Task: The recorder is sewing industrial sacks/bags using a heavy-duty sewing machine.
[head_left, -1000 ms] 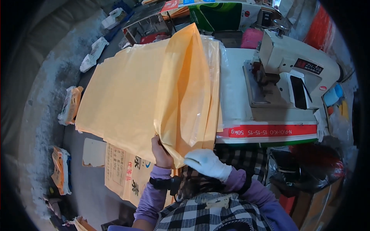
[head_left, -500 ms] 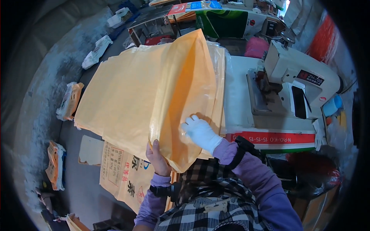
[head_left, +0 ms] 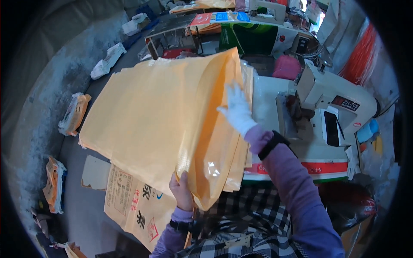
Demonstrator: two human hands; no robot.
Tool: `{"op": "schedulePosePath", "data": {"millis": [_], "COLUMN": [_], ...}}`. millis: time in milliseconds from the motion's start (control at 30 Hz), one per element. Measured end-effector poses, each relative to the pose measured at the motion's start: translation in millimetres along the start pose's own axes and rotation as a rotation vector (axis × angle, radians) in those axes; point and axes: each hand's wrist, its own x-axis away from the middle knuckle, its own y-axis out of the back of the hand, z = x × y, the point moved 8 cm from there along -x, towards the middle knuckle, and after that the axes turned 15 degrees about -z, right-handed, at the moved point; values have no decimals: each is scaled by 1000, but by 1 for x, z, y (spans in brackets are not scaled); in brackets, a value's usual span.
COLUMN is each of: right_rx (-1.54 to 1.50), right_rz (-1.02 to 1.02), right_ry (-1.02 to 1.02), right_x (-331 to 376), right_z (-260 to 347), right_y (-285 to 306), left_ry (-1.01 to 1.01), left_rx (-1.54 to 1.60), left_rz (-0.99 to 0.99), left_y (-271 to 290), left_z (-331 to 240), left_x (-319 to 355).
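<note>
Far left, two orange-and-white folded packets, an upper one [head_left: 74, 114] and a lower one [head_left: 53, 185], are lying beside a dark grey work surface [head_left: 81, 221], well apart from the hands. A pale, flat board [head_left: 94, 173] is lying on that surface, just left of a tan sack printed in black and red [head_left: 124, 202]. This sack is lying partly under a broad stack of plain, yellow-orange sacks [head_left: 133, 112], which is spreading across the middle.

At the stack's right side, the top yellow-orange sack with a clear, shiny lining [head_left: 213, 170] is gaping along its length. The person's bare left hand [head_left: 181, 191] is pinching its near edge between thumb and fingers, seemingly to steady that side while the mouth is standing open. The right hand, in a white glove [head_left: 238, 107], is spreading its fingers over the sack's right-hand panel, apparently to keep the two layers parted; it is gripping nothing visible, and blur is hiding whether it is pressing.

Farther right, a cream-coloured industrial sewing machine [head_left: 344, 96] is standing on a white tabletop [head_left: 266, 103], within arm's reach. A loose white glove [head_left: 352, 161] is hanging at the tabletop's near right corner.
</note>
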Motion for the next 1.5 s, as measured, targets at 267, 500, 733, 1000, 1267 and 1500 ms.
{"op": "schedulePosePath", "data": {"millis": [267, 500, 733, 1000, 1267, 1500], "right_rx": [98, -195, -657, -300, 121, -920], "right_rz": [2, 360, 358, 54, 353, -133], "right_ry": [-273, -113, -281, -456, -165, -1049], "right_x": [-75, -73, -42, -76, -71, -7], "right_z": [-129, -121, -117, -262, -191, -162], "right_y": [-52, -56, -32, -8, -35, 9], "left_ry": [-14, 27, -16, -100, -73, -48], "left_rx": [-93, -7, 14, -40, 17, -40], "left_rz": [11, 29, -35, -66, -127, -99], "left_y": [5, 6, 6, 24, 50, 47], "left_z": [-4, -10, -16, -29, -33, -15], "left_x": [3, -11, -16, -26, -35, -34]}}
